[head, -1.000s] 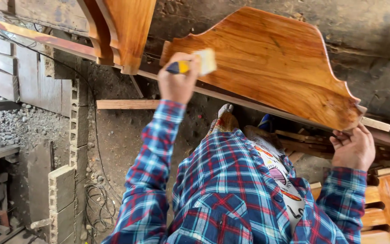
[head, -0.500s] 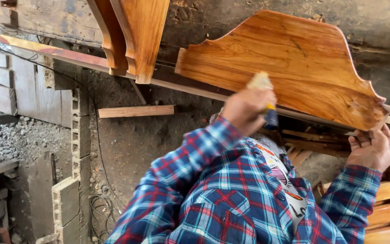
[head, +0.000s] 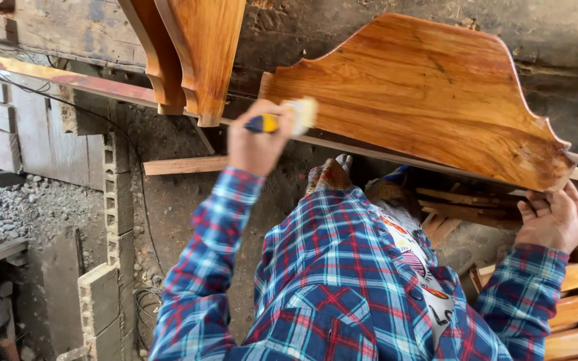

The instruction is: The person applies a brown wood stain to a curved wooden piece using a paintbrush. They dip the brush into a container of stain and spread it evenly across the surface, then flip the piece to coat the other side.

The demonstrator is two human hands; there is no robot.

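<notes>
Along the left edge of the view, grey planks lean against a wall, with gravel (head: 35,200) on the dirt floor below and a stack of hollow concrete blocks (head: 116,200) standing upright just to their right. Above the blocks, a long reddish rail (head: 68,79) runs across, and two varnished curved wooden pieces (head: 188,53) hang down over it. Just below and right of them, your left hand (head: 257,144) is closed around a paintbrush (head: 282,120) with a yellow and blue handle; its pale bristles touch the lower left edge of the shaped wooden panel (head: 423,93). That panel is glossy orange-brown, with a scalloped outline, and it lies tilted, higher at the left and sloping down to the right, resting on the rail. A short bare wooden strip (head: 182,164) lies on the ground beneath your left hand. Your blue and red plaid sleeves and shirt front fill the lower middle. At the right, your right hand (head: 553,217) grips the lower right corner of the panel from underneath, fingers curled against its edge. Varnished slats (head: 573,311) show at the bottom right corner.
</notes>
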